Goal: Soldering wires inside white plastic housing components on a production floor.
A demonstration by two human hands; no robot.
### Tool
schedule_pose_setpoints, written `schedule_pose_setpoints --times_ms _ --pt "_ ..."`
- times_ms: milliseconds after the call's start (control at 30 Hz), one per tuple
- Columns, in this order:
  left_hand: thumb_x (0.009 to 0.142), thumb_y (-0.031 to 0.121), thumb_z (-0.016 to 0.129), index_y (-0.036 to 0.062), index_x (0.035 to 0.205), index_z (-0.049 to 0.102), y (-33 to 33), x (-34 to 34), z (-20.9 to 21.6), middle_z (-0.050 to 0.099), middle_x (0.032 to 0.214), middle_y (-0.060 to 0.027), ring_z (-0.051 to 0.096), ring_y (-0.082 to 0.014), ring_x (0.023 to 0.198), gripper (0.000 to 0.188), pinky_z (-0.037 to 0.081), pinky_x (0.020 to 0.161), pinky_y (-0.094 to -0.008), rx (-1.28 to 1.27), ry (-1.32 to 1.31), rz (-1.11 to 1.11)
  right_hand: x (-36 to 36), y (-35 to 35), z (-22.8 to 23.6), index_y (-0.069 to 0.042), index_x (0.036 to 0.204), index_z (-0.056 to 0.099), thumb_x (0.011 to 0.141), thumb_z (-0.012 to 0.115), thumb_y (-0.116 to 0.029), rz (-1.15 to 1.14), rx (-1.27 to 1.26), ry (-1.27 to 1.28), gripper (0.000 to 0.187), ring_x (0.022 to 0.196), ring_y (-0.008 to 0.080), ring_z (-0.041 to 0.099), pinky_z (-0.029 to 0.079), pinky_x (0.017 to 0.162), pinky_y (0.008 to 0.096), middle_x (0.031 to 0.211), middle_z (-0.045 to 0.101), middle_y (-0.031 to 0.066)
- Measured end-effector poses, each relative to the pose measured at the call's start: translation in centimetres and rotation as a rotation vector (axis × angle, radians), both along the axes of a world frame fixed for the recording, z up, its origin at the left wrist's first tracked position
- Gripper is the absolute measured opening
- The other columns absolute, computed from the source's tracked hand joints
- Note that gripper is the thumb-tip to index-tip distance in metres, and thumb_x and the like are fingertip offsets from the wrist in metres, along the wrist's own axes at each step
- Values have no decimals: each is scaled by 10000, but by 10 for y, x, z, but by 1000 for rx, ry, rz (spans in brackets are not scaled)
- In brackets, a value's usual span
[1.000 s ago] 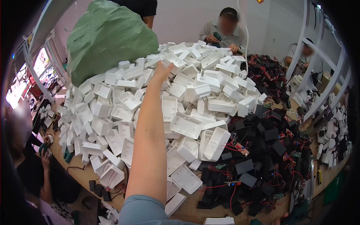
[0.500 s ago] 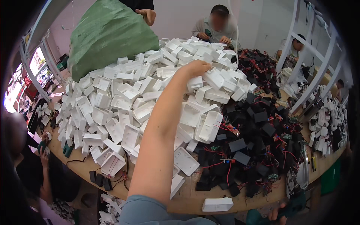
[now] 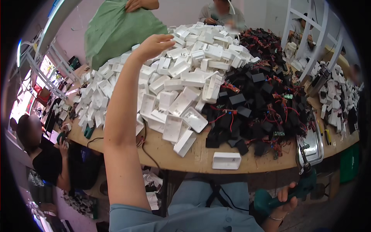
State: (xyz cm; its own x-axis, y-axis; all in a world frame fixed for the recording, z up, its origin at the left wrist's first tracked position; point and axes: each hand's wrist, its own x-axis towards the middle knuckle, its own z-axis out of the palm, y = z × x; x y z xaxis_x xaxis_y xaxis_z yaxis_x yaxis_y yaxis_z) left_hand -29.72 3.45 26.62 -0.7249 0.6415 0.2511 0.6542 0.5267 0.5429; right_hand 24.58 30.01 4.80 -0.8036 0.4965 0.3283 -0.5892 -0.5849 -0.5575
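Note:
My left hand reaches far over a heap of white plastic housings, most of them shallow open boxes. Its fingers are stretched out, and I see nothing held in them. Low at the right, past the table's front edge, my right hand is wrapped round the handle of a green power drill. The drill's bit points up toward a metal tray. One white housing lies by itself near the front edge, its hollow side showing.
Right of the housings spreads a pile of black parts with red wires and small circuit boards. A green sack leans at the back left, another person's hand on it. Co-workers sit around the table. White metal frames stand at the right.
My left hand has moved left off the middle of the heap, its fingers now extended. The view has shifted, so my right hand and the drill show more fully.

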Motion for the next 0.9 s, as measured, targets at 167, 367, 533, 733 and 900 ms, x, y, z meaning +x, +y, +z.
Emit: schedule_pose_setpoints --times_ms 167,367,533,733,900 --pt "912 354 574 38 1246 577 -60 1 -15 620 1149 -54 587 -182 969 460 455 830 -307 -36 -157 238 3 3 -9 46 1267 380 884 608 -117 256 -13 55 475 679 145 507 451 615 269 1075 535 135" --pt "851 398 586 34 1033 654 -83 -64 -87 664 913 -112 606 -213 761 413 463 636 -360 -166 80 451 -9 -7 -3 45 1250 380 872 620 -111 173 -64 1 474 653 142 502 439 577 265 1114 516 136" --pt "778 502 577 21 1195 580 -65 -98 -114 614 1165 -215 593 -344 1083 637 456 930 -416 -199 79 859 0 8 -19 -53 1227 420 894 539 -253 100 77 -200 407 738 158 428 356 658 296 858 511 52" --pt "673 585 701 28 1369 409 -56 -163 -146 530 1297 -206 572 -379 1102 938 471 924 -415 -84 12 746 -5 31 -44 -40 1064 441 876 534 -253 145 61 -295 299 790 178 433 326 792 351 861 488 54" --pt "670 393 700 60 1013 690 -14 -148 -127 668 1056 -146 634 -316 968 478 503 829 -395 -346 203 401 -47 49 -47 -52 1006 467 865 552 -248 207 92 -291 257 824 184 460 335 803 341 908 499 59"
